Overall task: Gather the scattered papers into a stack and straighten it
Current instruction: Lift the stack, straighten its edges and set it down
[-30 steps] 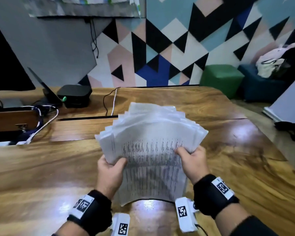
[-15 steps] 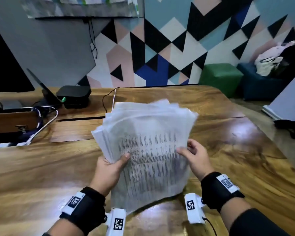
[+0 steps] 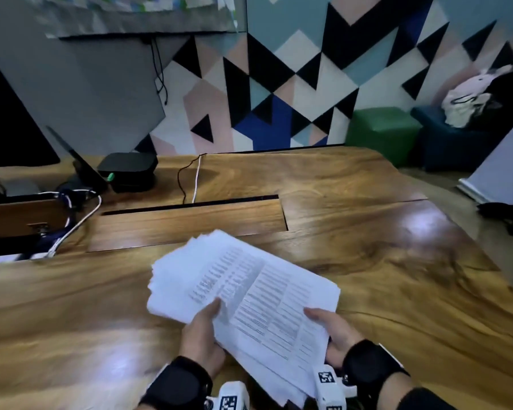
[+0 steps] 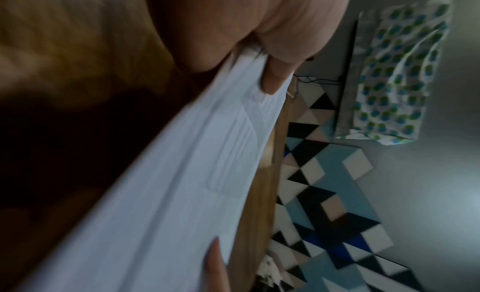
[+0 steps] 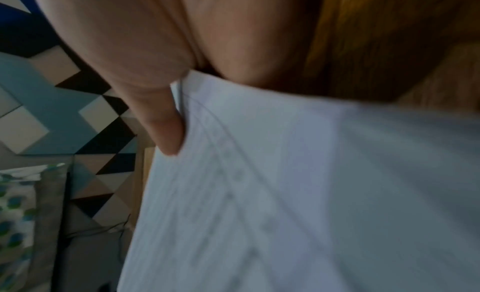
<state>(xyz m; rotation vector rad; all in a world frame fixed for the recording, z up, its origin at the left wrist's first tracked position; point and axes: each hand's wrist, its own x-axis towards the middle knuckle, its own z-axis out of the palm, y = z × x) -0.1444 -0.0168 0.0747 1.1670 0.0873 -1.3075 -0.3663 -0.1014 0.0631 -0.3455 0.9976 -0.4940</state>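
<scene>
Papers [image 3: 243, 294], gathered into one loose stack, are held above the near part of the desk [image 3: 367, 232], the sheets fanned at their far-left edges and not squared. Left hand [image 3: 200, 340] clamps the stack's near-left edge, thumb on the printed top sheet, remaining fingers hidden beneath. Right hand [image 3: 335, 335] clamps the near-right edge in the same manner, thumb on top. Whether the stack's lower corner touches the desk cannot be told.

Outward from the hands: a rectangular hatch panel [image 3: 190, 223] is set into the desk just beyond the stack. At far left stand a black box [image 3: 128, 171] and a tangle of cables [image 3: 74, 214]; a thin black-and-white cable pair [image 3: 194, 179] runs from the far edge to the hatch slot. None of these touches the stack. Beyond the desk, a wall of triangular coloured panels [image 3: 308, 84], a green cube seat [image 3: 382, 131] and a blue seat [image 3: 450, 143] at far right.

Left wrist view: thumb [image 4: 275, 79] pressed on the blurred sheet edges [image 4: 207, 163], with the tip of a finger of the other hand [image 4: 215, 263] below. Right wrist view: thumb [image 5: 166, 128] lying along the stack's edge, faint print [image 5: 233, 194] visible. Only the head view shows the fanning and both hands together.
</scene>
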